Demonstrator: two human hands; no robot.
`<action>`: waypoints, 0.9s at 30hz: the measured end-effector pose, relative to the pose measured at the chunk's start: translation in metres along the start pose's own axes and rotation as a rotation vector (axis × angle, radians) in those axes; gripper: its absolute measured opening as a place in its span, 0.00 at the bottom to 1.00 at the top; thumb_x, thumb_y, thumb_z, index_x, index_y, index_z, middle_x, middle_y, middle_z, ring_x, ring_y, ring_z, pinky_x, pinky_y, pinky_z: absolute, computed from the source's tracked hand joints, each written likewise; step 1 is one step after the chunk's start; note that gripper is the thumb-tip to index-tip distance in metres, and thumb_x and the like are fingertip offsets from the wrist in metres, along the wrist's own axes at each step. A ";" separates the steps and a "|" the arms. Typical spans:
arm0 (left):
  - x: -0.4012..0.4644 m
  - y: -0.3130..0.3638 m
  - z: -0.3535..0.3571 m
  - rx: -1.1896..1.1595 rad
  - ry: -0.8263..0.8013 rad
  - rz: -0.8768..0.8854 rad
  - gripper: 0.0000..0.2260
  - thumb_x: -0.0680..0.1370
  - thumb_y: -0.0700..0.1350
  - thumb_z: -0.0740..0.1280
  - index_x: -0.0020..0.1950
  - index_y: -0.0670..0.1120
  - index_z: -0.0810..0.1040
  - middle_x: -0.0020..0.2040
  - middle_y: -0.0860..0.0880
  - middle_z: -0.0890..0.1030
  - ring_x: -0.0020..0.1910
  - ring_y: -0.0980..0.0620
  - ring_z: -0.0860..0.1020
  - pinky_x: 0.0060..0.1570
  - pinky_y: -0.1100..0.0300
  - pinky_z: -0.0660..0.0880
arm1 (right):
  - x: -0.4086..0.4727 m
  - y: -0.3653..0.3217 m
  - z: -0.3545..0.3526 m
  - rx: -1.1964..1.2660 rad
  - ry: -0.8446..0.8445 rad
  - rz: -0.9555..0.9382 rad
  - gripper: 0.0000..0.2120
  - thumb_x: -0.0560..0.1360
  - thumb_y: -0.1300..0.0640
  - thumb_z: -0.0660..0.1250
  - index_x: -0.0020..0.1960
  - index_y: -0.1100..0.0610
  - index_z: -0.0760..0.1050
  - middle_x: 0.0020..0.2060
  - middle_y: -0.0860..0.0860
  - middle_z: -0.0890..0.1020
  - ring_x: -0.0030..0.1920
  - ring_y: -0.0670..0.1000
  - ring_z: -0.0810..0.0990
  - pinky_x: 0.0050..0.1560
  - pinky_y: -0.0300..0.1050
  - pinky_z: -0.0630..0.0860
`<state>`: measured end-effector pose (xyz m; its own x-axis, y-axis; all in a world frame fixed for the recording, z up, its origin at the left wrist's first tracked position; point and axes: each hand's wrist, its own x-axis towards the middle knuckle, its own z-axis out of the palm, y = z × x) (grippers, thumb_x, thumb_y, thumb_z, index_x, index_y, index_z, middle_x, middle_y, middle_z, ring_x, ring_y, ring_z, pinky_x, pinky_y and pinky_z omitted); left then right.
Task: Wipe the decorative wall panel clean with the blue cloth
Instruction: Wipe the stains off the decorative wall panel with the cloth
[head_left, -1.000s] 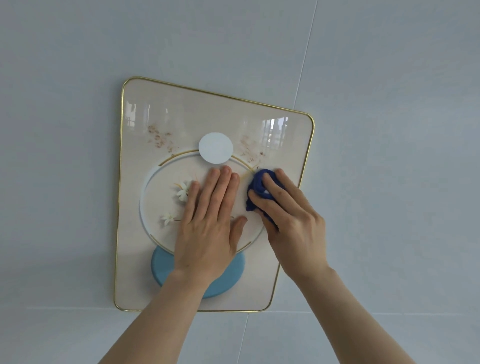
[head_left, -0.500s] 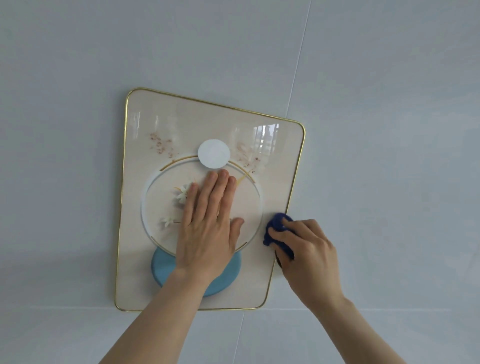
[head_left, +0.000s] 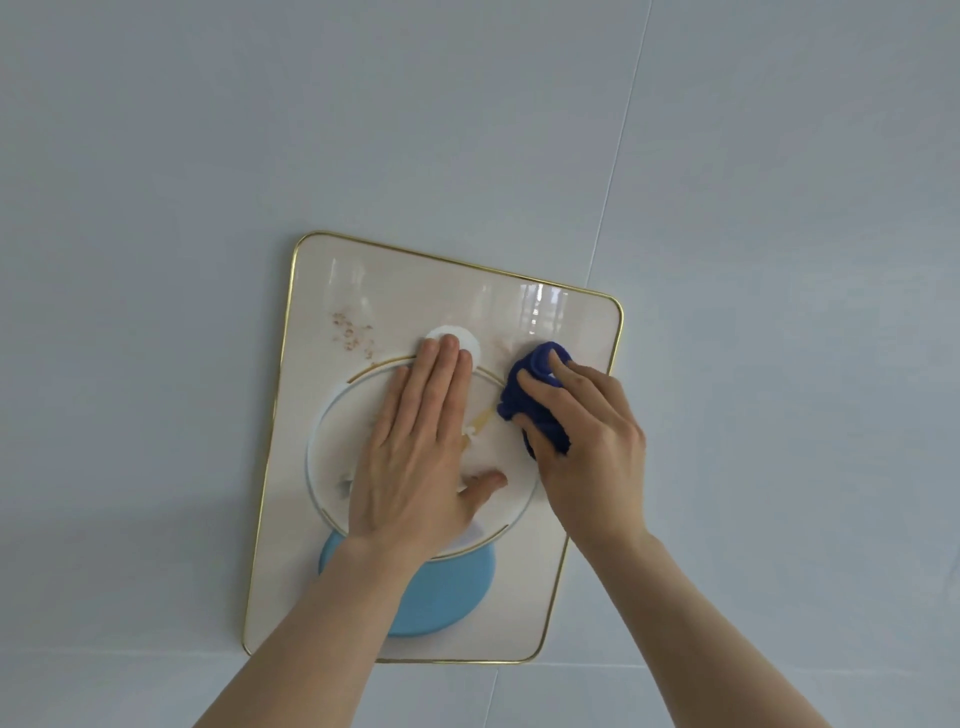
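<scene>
The decorative wall panel (head_left: 322, 415) is a glossy cream rectangle with a thin gold rim, a gold-edged ring, a small white disc and a light blue disc near its bottom. It hangs on a pale grey wall. My left hand (head_left: 415, 457) lies flat on the panel's middle, fingers together, fingertips touching the white disc. My right hand (head_left: 587, 441) presses a bunched dark blue cloth (head_left: 535, 395) against the panel's upper right part, near the right rim. Reddish-brown specks (head_left: 353, 332) sit at the panel's upper left.
The pale grey wall (head_left: 779, 260) around the panel is made of large tiles with thin seams, one running down to the panel's upper right corner and another horizontal one below the panel.
My right hand has carried the blue cloth from the panel's lower right edge up to its upper right part. The left hand stays flat on the panel, now a little higher.
</scene>
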<state>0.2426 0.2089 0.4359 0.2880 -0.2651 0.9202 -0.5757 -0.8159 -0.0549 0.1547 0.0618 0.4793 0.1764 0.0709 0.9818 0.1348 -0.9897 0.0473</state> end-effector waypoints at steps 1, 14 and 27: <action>0.000 -0.001 0.002 -0.004 0.007 0.001 0.56 0.72 0.68 0.71 0.86 0.39 0.46 0.87 0.41 0.47 0.87 0.44 0.45 0.84 0.46 0.49 | -0.001 0.000 0.004 -0.024 0.011 -0.001 0.17 0.71 0.64 0.80 0.60 0.58 0.85 0.59 0.54 0.87 0.59 0.59 0.83 0.59 0.46 0.80; -0.002 -0.006 0.005 -0.071 0.027 0.017 0.57 0.72 0.69 0.71 0.86 0.40 0.46 0.87 0.43 0.47 0.87 0.45 0.46 0.84 0.47 0.49 | 0.033 -0.001 0.024 -0.008 0.234 0.095 0.12 0.75 0.64 0.76 0.59 0.58 0.85 0.58 0.56 0.86 0.59 0.60 0.82 0.61 0.36 0.72; -0.001 -0.002 0.009 -0.064 0.043 0.011 0.56 0.72 0.69 0.69 0.86 0.40 0.45 0.87 0.42 0.47 0.87 0.44 0.46 0.84 0.47 0.48 | 0.047 -0.009 0.027 0.029 0.211 0.063 0.13 0.74 0.68 0.76 0.58 0.60 0.85 0.56 0.55 0.87 0.60 0.61 0.80 0.60 0.41 0.73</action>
<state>0.2507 0.2063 0.4316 0.2490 -0.2498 0.9357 -0.6263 -0.7785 -0.0412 0.1877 0.0778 0.5200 -0.0218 -0.0209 0.9995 0.1581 -0.9873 -0.0172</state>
